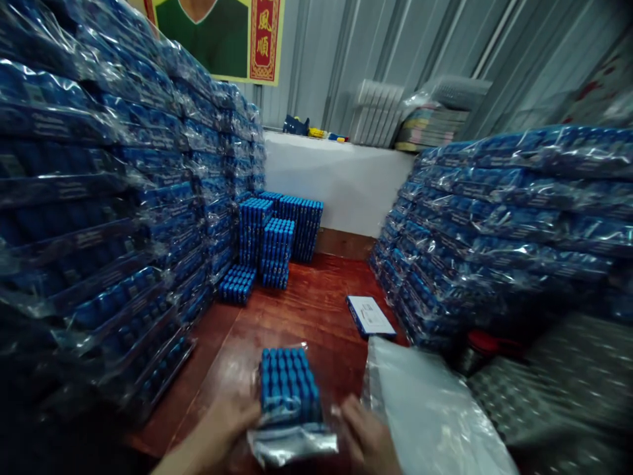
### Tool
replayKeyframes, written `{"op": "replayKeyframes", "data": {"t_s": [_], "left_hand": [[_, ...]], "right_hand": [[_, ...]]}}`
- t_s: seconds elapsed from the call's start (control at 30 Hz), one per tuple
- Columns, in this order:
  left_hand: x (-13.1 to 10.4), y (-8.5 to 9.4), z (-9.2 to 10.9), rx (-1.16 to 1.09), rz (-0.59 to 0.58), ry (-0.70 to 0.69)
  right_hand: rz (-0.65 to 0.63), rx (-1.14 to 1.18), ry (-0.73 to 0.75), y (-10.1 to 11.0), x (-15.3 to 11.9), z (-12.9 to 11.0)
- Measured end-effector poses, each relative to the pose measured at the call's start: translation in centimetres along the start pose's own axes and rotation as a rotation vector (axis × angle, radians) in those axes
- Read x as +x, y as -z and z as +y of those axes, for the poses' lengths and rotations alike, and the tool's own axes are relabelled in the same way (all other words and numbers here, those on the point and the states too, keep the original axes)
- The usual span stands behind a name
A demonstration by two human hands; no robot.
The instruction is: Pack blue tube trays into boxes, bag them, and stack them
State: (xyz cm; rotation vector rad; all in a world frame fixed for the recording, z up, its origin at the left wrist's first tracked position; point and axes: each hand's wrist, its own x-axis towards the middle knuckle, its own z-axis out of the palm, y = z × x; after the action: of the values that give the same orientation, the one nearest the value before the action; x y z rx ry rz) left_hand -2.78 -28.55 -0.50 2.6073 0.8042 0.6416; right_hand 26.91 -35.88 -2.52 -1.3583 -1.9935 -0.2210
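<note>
Low in the middle of the head view, a block of small blue battery-like cylinders (289, 382) sits partly inside a clear plastic bag (291, 445), whose shiny open edge lies toward me. At the bag's left side my left hand (230, 419) is closed on the plastic. My right hand (366, 432) has its fingers curled at the right side of the bag, also gripping its film. Motion blur softens both hands, and the fingertips are hard to make out. Just right of my right hand lies a stack of flat clear bags (425, 402).
Tall piles of film-wrapped blue packs line the left (143, 178) and right (514, 224). Unwrapped blue blocks (277, 247) stand at the back left of the red-brown table (311, 310). A white-topped box (370, 315) lies near the right pile. A red-lidded jar (477, 349) stands at right.
</note>
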Motion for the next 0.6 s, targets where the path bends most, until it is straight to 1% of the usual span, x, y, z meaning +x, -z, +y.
{"op": "replayKeyframes", "data": {"t_s": [0.03, 0.07, 0.1, 0.13, 0.17, 0.2, 0.23, 0.27, 0.33, 0.4, 0.5, 0.6], "left_hand": [[1.4, 1.5, -0.4, 0.018, 0.029, 0.011], [2.8, 3.0, -0.7, 0.104, 0.09, 0.011], [4.2, 4.4, -0.9, 0.198, 0.155, 0.038], [5.6, 5.7, -1.1, 0.256, 0.197, 0.056], [6.8, 6.7, -1.3, 0.252, 0.241, 0.062], [7.9, 7.4, -1.6, 0.193, 0.291, 0.07], [8.9, 7.7, -1.8, 0.077, 0.35, 0.084], [9.7, 7.7, -2.1, -0.084, 0.414, 0.108], [10.9, 6.8, -2.7, -0.46, 0.541, 0.178], [11.8, 5.7, -3.1, -0.775, 0.632, 0.245], [12.6, 4.1, -3.1, -1.043, 0.733, 0.295], [12.7, 2.9, -2.6, -1.184, 0.82, 0.336]], "right_hand": [[0.056, -0.03, 0.037, 0.7, 1.9, 0.4], [0.094, -0.056, 0.014, 1.3, 3.9, 0.6], [0.169, -0.038, -0.001, 1.8, 5.9, 0.6], [0.21, 0.025, -0.051, 2.2, 7.8, 0.5], [0.248, 0.125, -0.12, 2.2, 9.6, 0.3], [0.285, 0.244, -0.202, 2.1, 11.0, 0.0], [0.32, 0.372, -0.294, 1.7, 12.3, -0.3], [0.358, 0.498, -0.382, 1.3, 13.2, -0.4], [0.417, 0.715, -0.526, 0.2, 14.5, -0.5], [0.435, 0.854, -0.6, -0.8, 15.4, -0.4], [0.437, 0.876, -0.643, -1.5, 16.2, -0.1], [0.472, 0.806, -0.665, -1.9, 16.6, 0.2]]}}
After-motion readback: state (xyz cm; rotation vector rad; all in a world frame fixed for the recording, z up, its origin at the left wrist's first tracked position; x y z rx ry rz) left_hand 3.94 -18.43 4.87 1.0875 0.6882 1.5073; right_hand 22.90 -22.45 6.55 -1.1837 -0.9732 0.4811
